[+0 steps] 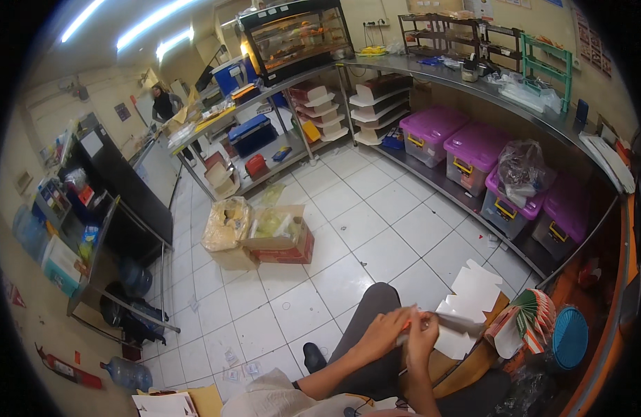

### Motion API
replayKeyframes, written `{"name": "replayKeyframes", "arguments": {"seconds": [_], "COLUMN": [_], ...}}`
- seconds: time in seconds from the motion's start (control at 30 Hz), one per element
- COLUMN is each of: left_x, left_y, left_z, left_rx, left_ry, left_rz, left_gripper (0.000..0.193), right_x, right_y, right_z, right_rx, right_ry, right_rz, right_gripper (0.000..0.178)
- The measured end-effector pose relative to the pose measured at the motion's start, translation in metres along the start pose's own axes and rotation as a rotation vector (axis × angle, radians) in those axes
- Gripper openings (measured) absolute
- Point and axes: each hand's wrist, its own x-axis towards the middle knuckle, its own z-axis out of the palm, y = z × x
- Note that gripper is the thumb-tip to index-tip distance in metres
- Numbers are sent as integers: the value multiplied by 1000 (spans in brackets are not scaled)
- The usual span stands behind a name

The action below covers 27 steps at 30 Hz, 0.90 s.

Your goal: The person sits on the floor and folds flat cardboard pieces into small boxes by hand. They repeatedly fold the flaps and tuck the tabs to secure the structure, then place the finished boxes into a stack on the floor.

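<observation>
My left hand (383,332) and my right hand (421,335) meet above my lap, fingers closed and pressed together. A small orange-red bit (408,322) shows between them; what it belongs to is mostly hidden by the fingers. A blurred, flat greyish piece (461,322) sticks out to the right of my right hand. Just beyond it stands an unfolded white cardboard box (473,283), its flap raised, on a brown surface beside my leg. Farther right, a fanned stack of orange, white and green printed cartons (520,325) leans beside a round blue plastic basket (569,336).
Two cardboard boxes (278,254) sit on the white tiled floor (376,236). Purple-lidded bins (466,156) line the shelf under a steel counter (431,69). A fire extinguisher (69,368) and a water jug (126,374) are at lower left. Another person (166,104) stands far back left.
</observation>
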Motion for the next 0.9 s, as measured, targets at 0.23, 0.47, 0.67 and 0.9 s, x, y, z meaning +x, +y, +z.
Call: {"name": "replayKeyframes", "arguments": {"seconds": [0.23, 0.47, 0.67, 0.9], "left_x": [-14, -25, -23, -26], "left_y": [9, 20, 16, 11], "left_z": [-17, -14, -33, -23], "left_rx": [-415, -113, -100, -509], "left_ry": [145, 88, 157, 1], "left_rz": [-164, 3, 203, -84], "left_gripper": [16, 58, 41, 19], "right_x": [-3, -15, -10, -5], "right_y": [-18, -43, -52, -35], "right_z": [-16, -10, -16, -16], "right_rx": [272, 463, 683, 522], "right_ry": [66, 22, -90, 12], "right_rz": [247, 277, 456, 491], "right_gripper": [11, 23, 11, 9]}}
